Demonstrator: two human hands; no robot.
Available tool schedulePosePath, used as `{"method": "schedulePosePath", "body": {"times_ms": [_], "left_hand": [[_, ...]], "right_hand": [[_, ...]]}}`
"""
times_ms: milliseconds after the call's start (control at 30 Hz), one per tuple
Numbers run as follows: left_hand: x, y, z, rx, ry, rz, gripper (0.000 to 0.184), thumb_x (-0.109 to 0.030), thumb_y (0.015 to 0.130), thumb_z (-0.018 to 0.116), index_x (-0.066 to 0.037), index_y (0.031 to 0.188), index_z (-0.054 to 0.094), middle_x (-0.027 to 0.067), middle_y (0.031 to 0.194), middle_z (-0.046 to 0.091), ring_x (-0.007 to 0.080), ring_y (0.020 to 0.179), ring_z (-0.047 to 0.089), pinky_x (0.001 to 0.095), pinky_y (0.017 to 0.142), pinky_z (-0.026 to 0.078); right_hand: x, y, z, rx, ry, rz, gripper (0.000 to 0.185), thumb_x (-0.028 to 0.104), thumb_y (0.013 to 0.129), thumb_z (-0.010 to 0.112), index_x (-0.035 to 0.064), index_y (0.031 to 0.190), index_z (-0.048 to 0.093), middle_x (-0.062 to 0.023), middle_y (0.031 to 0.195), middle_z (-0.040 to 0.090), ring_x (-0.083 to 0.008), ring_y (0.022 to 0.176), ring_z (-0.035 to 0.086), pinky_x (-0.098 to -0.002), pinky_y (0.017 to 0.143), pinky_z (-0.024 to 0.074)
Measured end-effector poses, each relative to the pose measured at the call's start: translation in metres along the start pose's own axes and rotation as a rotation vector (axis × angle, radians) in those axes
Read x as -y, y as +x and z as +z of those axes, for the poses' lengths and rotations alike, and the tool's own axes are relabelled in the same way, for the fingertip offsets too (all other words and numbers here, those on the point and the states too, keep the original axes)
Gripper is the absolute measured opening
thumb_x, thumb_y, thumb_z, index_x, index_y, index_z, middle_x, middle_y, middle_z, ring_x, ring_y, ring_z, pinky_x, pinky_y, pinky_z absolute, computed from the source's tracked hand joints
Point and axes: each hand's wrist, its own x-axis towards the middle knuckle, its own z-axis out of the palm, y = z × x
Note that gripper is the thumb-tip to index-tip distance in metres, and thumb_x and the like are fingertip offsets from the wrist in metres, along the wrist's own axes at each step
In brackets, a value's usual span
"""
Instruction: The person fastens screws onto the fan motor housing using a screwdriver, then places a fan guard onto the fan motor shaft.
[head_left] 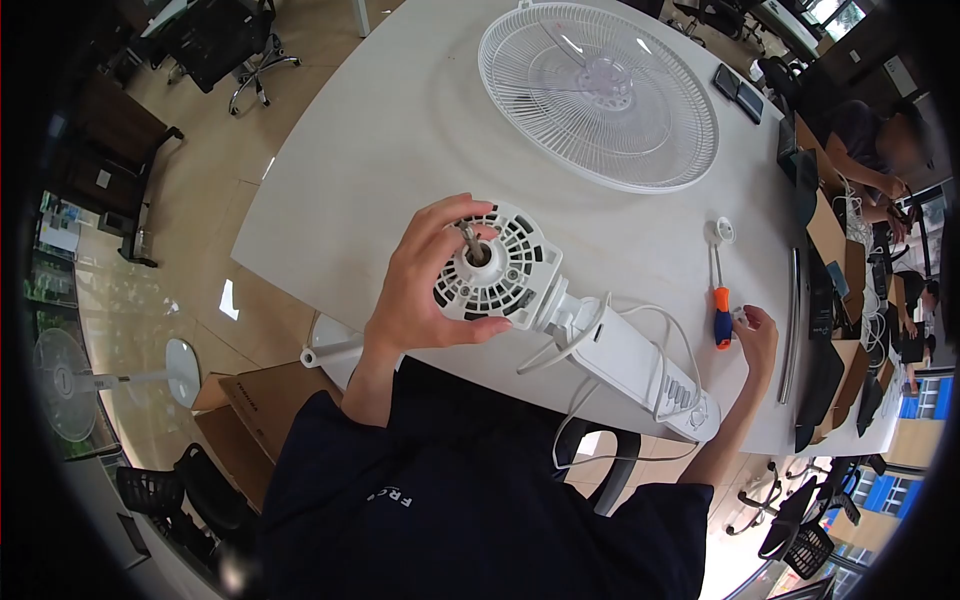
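A white fan motor housing [515,290] with a slotted round face and a metal shaft is gripped at its left side by my left hand [415,285], thumb below and fingers above. From the housing a white fan body [625,365] with a row of buttons runs down to the right, a white cable looped round it. My right hand [758,338] is closed in a pinch at the table's right part, on something small and whitish that I cannot make out. Just left of it lies a screwdriver [722,318] with an orange and blue handle, and beyond that a small white round part [725,231].
A round fan grille [600,100] with a clear blade lies on the far part of the white table [370,160]. Two phones [738,93] rest near the right edge. Open boxes [830,240] line the right side, where another person [865,150] works.
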Motion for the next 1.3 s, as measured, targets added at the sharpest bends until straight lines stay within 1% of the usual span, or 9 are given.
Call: {"method": "schedulePosePath", "body": {"times_ms": [300,367,567,700,833,967,1100,1200,1300], "left_hand": [[0.009,-0.011,0.015,-0.139,-0.133,0.04,0.078,-0.04,0.06,0.097,-0.005,0.121,0.063,0.015,0.132,0.057,0.0413,0.133,0.053,0.0512,0.101,0.053],[0.011,-0.013,0.017,-0.145,-0.124,0.042,0.081,-0.042,0.06,0.097,-0.006,0.123,0.061,0.0169,0.135,0.052,0.041,0.133,0.053,0.051,0.102,0.052],[0.02,-0.019,0.036,-0.32,-0.331,0.056,0.092,-0.04,0.058,0.098,-0.004,0.129,0.052,0.0205,0.136,0.049,0.0406,0.132,0.052,0.049,0.104,0.048],[0.024,-0.018,0.04,-0.326,-0.376,0.084,0.093,-0.038,0.059,0.098,-0.003,0.13,0.05,0.021,0.135,0.049,0.041,0.131,0.053,0.0487,0.104,0.048],[0.02,-0.023,0.042,-0.304,-0.474,0.027,0.092,-0.035,0.059,0.098,-0.005,0.132,0.051,0.019,0.134,0.05,0.0409,0.132,0.052,0.0484,0.105,0.048],[0.021,-0.022,0.039,-0.264,-0.485,0.001,0.095,-0.031,0.059,0.098,-0.006,0.136,0.049,0.0175,0.135,0.049,0.0375,0.136,0.049,0.0493,0.107,0.046],[0.02,-0.026,0.048,-0.302,-0.556,0.029,0.107,-0.029,0.059,0.099,-0.005,0.143,0.038,0.0191,0.139,0.047,0.0367,0.134,0.049,0.0478,0.107,0.047],[0.02,-0.025,0.047,-0.3,-0.617,0.019,0.112,-0.029,0.059,0.1,-0.005,0.145,0.033,0.0214,0.14,0.046,0.0365,0.134,0.049,0.0468,0.106,0.047],[0.019,-0.022,0.043,-0.288,-0.56,0.029,0.112,-0.029,0.059,0.1,-0.004,0.145,0.032,0.0232,0.14,0.045,0.0372,0.134,0.048,0.047,0.106,0.047]], "right_hand": [[0.037,0.013,-0.039,-0.173,-0.187,0.135,0.043,0.016,0.079,0.079,-0.0054,0.116,0.072,-0.0179,0.107,0.076,-0.0271,0.098,0.074,-0.0348,0.088,0.0555],[0.04,0.015,-0.051,-0.166,0.479,0.002,0.042,0.015,0.081,0.078,-0.0046,0.118,0.071,-0.014,0.107,0.075,-0.0229,0.1,0.072,-0.0339,0.092,0.0534],[0.246,-0.048,-0.061,0.236,0.844,-0.645,0.053,0.009,0.079,0.08,-0.0083,0.125,0.061,-0.0184,0.122,0.066,-0.0291,0.118,0.064,-0.038,0.101,0.0499],[0.364,-0.072,-0.049,0.476,0.714,-0.978,0.048,0.001,0.065,0.08,-0.0045,0.111,0.068,-0.0193,0.118,0.068,-0.0306,0.11,0.068,-0.0382,0.094,0.0548],[0.423,-0.089,-0.014,0.439,0.481,-1.272,0.048,-0.001,0.056,0.075,0.0004,0.103,0.074,-0.0183,0.111,0.073,-0.0311,0.1,0.072,-0.0376,0.088,0.0577],[0.412,-0.08,0.012,0.587,0.354,-1.27,0.045,0.002,0.066,0.081,0.0033,0.11,0.074,-0.015,0.113,0.071,-0.0308,0.097,0.07,-0.0374,0.077,0.0594],[0.405,-0.082,0.022,0.713,0.354,-1.054,0.061,0.005,0.07,0.082,0.0054,0.129,0.066,-0.0155,0.111,0.072,-0.0326,0.097,0.071,-0.0385,0.082,0.0599],[0.392,-0.079,0.028,0.707,0.377,-1.041,0.07,0.004,0.065,0.083,0.0071,0.132,0.065,-0.0105,0.111,0.075,-0.0295,0.103,0.073,-0.0377,0.087,0.0594],[0.389,-0.077,0.028,0.689,0.375,-1.114,0.071,0.006,0.07,0.083,0.0064,0.137,0.061,-0.0152,0.11,0.072,-0.0338,0.099,0.071,-0.0399,0.082,0.0589]]}}
